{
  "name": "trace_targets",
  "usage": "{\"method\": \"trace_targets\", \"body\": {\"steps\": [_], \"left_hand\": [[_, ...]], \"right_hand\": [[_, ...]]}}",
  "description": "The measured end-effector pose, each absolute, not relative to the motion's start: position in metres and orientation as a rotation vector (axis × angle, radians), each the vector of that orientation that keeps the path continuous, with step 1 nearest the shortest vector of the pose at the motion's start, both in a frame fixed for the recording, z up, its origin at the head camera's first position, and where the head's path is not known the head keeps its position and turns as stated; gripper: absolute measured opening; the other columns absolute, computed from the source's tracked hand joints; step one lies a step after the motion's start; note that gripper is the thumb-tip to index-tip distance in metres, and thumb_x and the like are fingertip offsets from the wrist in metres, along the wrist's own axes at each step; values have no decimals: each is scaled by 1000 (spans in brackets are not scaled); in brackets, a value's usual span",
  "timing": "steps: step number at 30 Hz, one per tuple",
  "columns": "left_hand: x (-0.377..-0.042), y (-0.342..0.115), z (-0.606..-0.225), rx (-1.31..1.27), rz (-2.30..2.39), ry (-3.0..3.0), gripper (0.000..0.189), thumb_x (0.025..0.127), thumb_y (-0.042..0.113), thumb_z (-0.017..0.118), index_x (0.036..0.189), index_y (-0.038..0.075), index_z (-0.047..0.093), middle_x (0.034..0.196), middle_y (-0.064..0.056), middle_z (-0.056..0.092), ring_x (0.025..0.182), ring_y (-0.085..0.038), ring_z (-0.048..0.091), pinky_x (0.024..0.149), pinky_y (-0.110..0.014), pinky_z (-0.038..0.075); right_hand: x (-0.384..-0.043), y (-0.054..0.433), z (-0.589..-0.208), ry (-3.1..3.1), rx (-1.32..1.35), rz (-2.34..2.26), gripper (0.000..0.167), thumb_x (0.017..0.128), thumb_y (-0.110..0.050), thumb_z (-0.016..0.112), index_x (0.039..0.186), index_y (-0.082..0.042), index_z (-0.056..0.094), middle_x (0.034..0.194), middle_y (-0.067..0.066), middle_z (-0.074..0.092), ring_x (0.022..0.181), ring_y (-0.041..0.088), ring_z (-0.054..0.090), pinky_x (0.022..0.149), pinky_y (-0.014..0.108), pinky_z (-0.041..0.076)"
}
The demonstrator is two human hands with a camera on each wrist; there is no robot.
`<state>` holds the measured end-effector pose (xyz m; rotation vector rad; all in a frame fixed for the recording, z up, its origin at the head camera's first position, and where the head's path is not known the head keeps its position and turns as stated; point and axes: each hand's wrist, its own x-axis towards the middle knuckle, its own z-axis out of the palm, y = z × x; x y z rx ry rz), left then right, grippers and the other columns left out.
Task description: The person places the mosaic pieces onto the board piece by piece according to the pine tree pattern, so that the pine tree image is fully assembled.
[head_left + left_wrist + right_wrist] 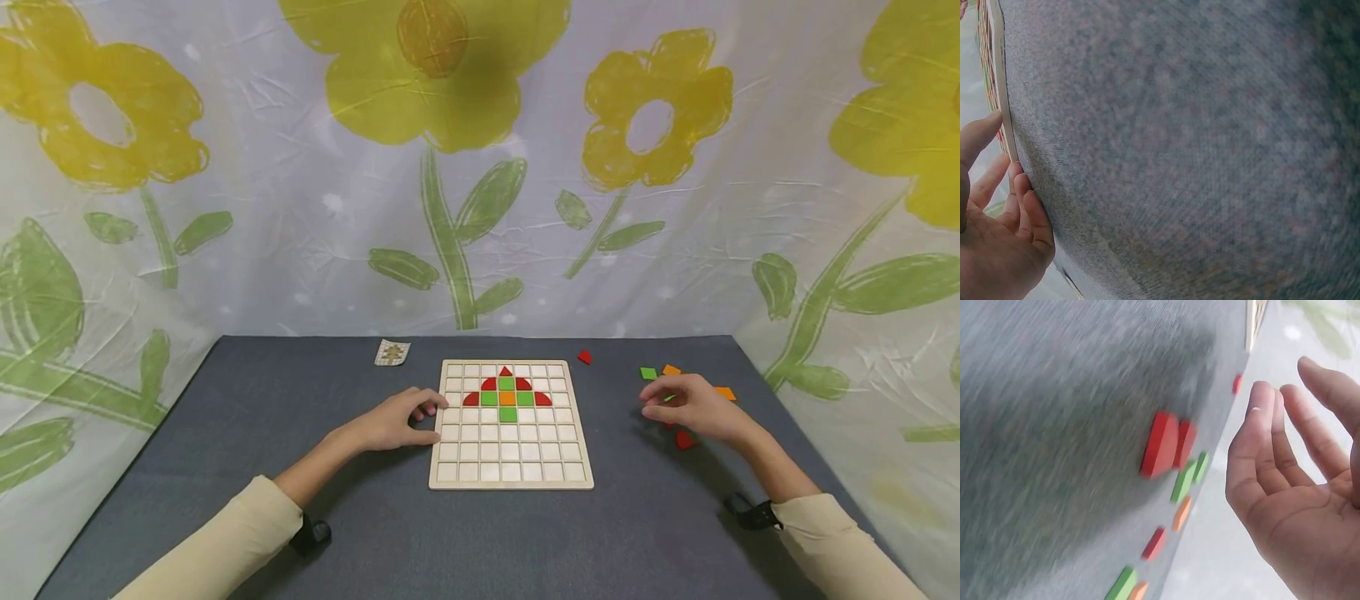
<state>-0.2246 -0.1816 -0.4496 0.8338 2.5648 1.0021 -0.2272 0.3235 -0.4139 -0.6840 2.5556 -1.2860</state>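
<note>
A pale wooden grid board (pixel 487 475) lies on the dark table, with red, green and orange tiles set in its upper middle squares. At its left edge, my left hand (pixel 393 421) touches the frame with thumb and fingertips, thumb and index finger spread apart. In the left wrist view these fingers (pixel 1038 219) rest along the board's pale side (pixel 999 75). My right hand (pixel 693 406) hovers over the loose tiles right of the board, holding nothing, thumb apart from the gently bent fingers. Beneath it are red tiles (pixel 1160 447), partly hidden by the hand in the head view.
Green (pixel 648 373) and orange tiles (pixel 725 393) lie around the right hand. A lone red tile (pixel 585 357) sits near the board's upper right corner. Behind the left hand is a small patterned card (pixel 392 352). A flowered cloth (pixel 315 208) hangs behind the table.
</note>
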Motion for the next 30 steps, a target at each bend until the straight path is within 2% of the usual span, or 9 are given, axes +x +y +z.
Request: {"method": "trace_targets", "body": {"steps": [5,11,15,20,25,30], "left_hand": [[-224,-182,-449,832,995,2567,46,95,19,76,134,4,58,111,-7,53,101,-24,55,91,-46,47],[-224,-182,-448,824,994,2566,46,95,19,76,134,4,58,111,-7,53,102,-25,56,92,-46,47],[-225,-182,-449,832,997,2560,46,95,19,76,134,4,58,111,-7,53,102,-25,56,92,-46,47],[-225,-181,-448,827,989,2568,46,95,18,76,134,4,58,111,-7,53,101,-25,56,91,-46,47],[-224,-180,-447,818,989,2571,46,94,18,77,134,4,59,110,-6,53,101,-24,56,91,-46,47],[-224,-181,-448,816,998,2566,46,94,20,77,134,4,59,111,-6,53,101,-24,56,91,-46,47]], "right_hand": [[-224,341,-414,2543,-636,-1304,30,96,-10,74,117,8,66,105,17,67,90,33,69,76,39,57],[-226,357,-421,2606,-652,-1233,32,94,-10,75,120,7,66,104,13,68,95,29,68,76,33,55],[-228,362,-425,2600,-676,-1240,32,92,-6,77,119,8,66,105,17,66,92,30,68,73,33,55],[-231,363,-427,2570,-709,-1233,36,90,-6,79,118,11,64,107,21,65,93,29,68,75,31,56],[-233,358,-429,2561,-728,-1208,34,89,-5,79,116,11,65,107,19,65,94,28,67,77,30,55],[-236,355,-432,2599,-748,-1155,29,88,-3,79,111,10,67,100,17,64,86,23,66,73,29,54]]}}
